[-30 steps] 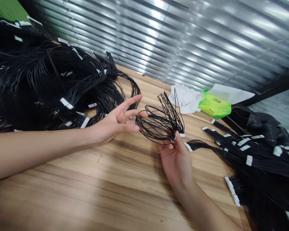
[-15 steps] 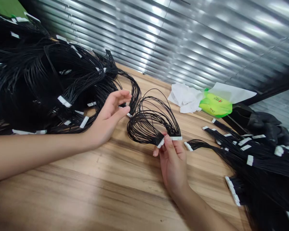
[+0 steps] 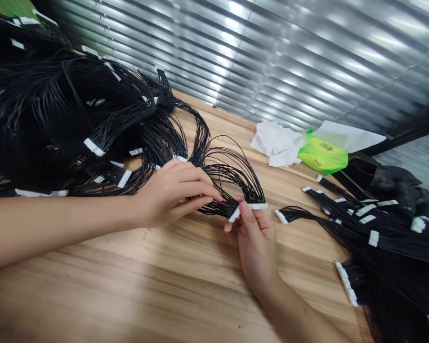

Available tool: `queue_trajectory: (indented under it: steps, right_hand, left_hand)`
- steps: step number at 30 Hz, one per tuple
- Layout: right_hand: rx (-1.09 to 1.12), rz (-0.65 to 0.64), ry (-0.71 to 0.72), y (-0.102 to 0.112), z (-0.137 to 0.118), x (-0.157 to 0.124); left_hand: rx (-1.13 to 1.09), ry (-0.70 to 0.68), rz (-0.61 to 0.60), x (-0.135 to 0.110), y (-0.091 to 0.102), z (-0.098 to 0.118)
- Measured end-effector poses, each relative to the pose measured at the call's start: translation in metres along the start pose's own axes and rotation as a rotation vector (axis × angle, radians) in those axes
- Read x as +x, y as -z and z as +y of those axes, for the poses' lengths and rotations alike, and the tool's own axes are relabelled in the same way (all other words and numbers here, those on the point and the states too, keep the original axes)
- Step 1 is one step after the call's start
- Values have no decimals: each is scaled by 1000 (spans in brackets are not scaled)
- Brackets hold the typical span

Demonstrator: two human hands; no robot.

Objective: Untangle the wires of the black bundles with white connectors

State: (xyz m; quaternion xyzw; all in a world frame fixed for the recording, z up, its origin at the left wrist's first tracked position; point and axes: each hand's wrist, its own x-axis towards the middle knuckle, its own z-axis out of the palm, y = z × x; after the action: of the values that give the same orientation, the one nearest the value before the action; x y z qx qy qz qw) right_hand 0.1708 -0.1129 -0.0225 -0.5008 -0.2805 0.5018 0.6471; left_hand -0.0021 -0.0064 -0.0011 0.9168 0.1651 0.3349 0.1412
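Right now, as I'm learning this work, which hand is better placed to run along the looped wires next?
Probably the left hand: it sits at the looped black wires, while the right hand is occupied holding their white connectors.

Cable pile left on table, cable bundle in the middle, other cables right, packet behind these

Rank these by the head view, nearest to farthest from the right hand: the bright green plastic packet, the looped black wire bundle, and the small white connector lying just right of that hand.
1. Looped black wire bundle: held in the right hand.
2. Small white connector: on the wooden table, just right.
3. Bright green plastic packet: farther back and right.
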Motion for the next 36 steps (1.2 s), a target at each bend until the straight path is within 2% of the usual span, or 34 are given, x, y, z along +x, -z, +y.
queue_trajectory:
  steps: [8, 15, 21, 23, 25, 28, 30, 31, 33, 36]
  right_hand:
    - [-16, -3, -11, -2, -1, -2]
    - [-30, -5, -13, -1, -1, -2]
    - [1, 16, -7, 0, 0, -1]
    - [17, 36, -10, -1, -1, -1]
    - [37, 56, -18, -2, -3, -1]
    - [102, 94, -21, -4, -7, 0]
    - [176, 105, -35, -6, -10, 1]
    - [217, 100, -53, -7, -12, 2]
    - [283, 84, -114, -8, -14, 4]
    - [317, 70, -220, -9, -16, 5]
  left_hand:
    - [77, -9, 58, 0, 1, 3]
    - [265, -127, 186, 1, 4, 4]
    - [296, -186, 190, 0, 9, 0]
    - [325, -301, 212, 0, 11, 0]
    - [317, -499, 209, 0, 12, 2]
    - [210, -751, 47, 0, 12, 6]
    - [140, -803, -93, -1, 10, 7]
    - [111, -792, -134, -2, 10, 6]
    - [60, -716, -143, -4, 9, 2]
    - [42, -486, -25, -7, 5, -4]
